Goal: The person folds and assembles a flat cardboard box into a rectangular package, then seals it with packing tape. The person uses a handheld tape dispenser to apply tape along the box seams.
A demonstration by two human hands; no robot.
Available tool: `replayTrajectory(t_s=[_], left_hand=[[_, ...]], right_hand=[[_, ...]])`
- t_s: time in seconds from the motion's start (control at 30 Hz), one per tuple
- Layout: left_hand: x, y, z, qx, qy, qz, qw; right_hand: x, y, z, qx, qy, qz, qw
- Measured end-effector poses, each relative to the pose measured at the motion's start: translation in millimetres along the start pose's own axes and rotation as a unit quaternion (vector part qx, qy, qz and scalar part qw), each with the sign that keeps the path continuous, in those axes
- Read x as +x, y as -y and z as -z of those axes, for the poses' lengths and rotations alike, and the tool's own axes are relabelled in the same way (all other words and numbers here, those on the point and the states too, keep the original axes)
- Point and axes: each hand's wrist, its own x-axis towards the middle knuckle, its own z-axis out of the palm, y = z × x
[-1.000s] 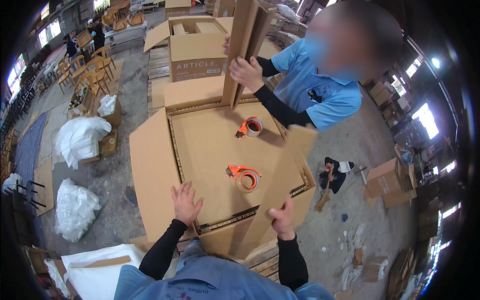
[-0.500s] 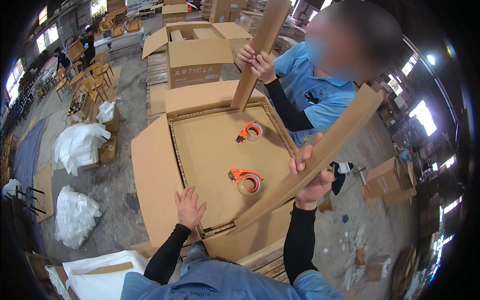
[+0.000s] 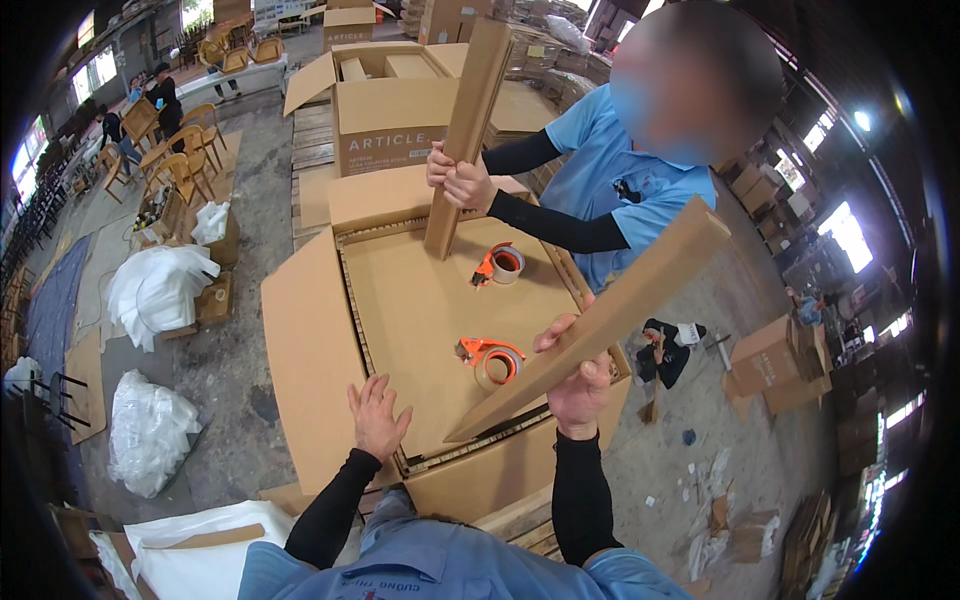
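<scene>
My right hand [image 3: 580,392] is wrapped round a long cardboard edge protector [image 3: 630,305], which slants up to the right with its lower end at the near part of the open carton [image 3: 310,350]. Fingers spread and holding nothing, my left hand [image 3: 378,418] rests by the carton's near left edge. On the flat cardboard sheet [image 3: 410,300] inside the carton lie two orange tape dispensers, the nearer dispenser [image 3: 490,348] beside my protector and the farther dispenser [image 3: 485,268] beyond it. Across from me, a co-worker's hands [image 3: 462,182] grip a second edge protector [image 3: 478,90].
Another open carton [image 3: 390,125] stands behind. White foam bundles [image 3: 160,290] and a plastic-wrapped bundle [image 3: 152,435] lie on the floor to the left, with wooden chairs [image 3: 190,150] farther off. At right are a person crouching [image 3: 672,350] and a floor-standing carton [image 3: 775,365].
My right hand has shifted left with its edge protector, which now sits lower. The co-worker's protector has moved left and nearer over the carton. My left hand has stayed put.
</scene>
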Motion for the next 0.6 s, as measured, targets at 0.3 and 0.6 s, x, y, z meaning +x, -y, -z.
replayTrajectory(t_s=[0.3,0.6], left_hand=[[6,-4,-2,0.012,0.004,-0.005,1.000],[6,-1,0,0.030,0.003,0.001,1.000]], right_hand=[[-28,-45,8,-0.271,-0.062,-0.013,0.960],[2,92,9,-0.288,-0.121,-0.053,0.948]])
